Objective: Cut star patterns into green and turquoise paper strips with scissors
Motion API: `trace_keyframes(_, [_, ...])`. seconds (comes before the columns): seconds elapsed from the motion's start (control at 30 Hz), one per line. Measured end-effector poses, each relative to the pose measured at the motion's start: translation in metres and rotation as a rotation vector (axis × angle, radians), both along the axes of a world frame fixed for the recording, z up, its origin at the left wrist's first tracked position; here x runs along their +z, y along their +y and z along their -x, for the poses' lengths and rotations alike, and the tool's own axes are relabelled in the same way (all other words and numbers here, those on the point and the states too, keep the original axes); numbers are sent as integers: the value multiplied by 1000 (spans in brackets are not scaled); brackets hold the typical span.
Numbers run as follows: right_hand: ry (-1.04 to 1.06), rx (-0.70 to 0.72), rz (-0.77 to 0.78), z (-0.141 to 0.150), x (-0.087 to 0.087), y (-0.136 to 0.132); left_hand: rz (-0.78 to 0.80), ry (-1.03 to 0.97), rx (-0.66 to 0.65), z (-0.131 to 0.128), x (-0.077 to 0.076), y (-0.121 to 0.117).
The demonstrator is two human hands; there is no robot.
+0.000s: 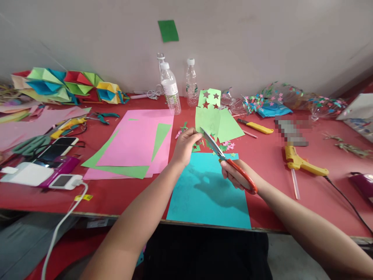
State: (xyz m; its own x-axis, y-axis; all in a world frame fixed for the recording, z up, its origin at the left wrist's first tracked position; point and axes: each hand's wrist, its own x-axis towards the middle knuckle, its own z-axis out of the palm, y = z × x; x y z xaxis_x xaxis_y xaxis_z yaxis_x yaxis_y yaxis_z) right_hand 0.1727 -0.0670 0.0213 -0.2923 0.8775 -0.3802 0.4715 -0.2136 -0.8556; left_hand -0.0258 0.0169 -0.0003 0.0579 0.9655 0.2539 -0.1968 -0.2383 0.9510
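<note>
My left hand (pixel 186 144) pinches the lower left edge of a light green paper sheet (pixel 207 119), held up off the table. Star-shaped holes run through the upper part of that sheet. My right hand (pixel 237 173) grips a pair of scissors (pixel 243 178) by the red handles. Its blades point up and left, their tips right beside my left fingertips at the sheet's bottom edge. Below both hands lies a blue paper sheet (pixel 204 202), with their shadow on it. Small cut paper stars (pixel 229 146) are scattered just behind it.
Pink paper (pixel 131 140) and green pieces lie left. A utility knife (pixel 259 127) and glue gun (pixel 305 163) lie right. Plastic bottles (pixel 171 89) stand by the wall. Phones, pliers (pixel 106 117), a power strip (pixel 62 167) and folded paper shapes (pixel 49 85) occupy the left.
</note>
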Motion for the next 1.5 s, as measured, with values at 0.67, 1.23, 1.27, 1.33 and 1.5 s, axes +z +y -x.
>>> trace_keyframes(0.67, [-27,-34,-6,2,3,1,-29,31,26,4,4,0])
trace_keyframes(1.23, [23,-86,-55,3,-1,1,-125,115,73,3,9,-3])
trace_keyframes(1.27, [31,-90,-65,3,-2,1,-128,115,70,2,9,-3])
trace_keyframes(1.33, [40,-94,-76,3,-6,1,-101,95,48,0,9,-4])
trace_keyframes(1.5, [63,-89,-87,3,-12,2,-24,13,30,-2,7,-3])
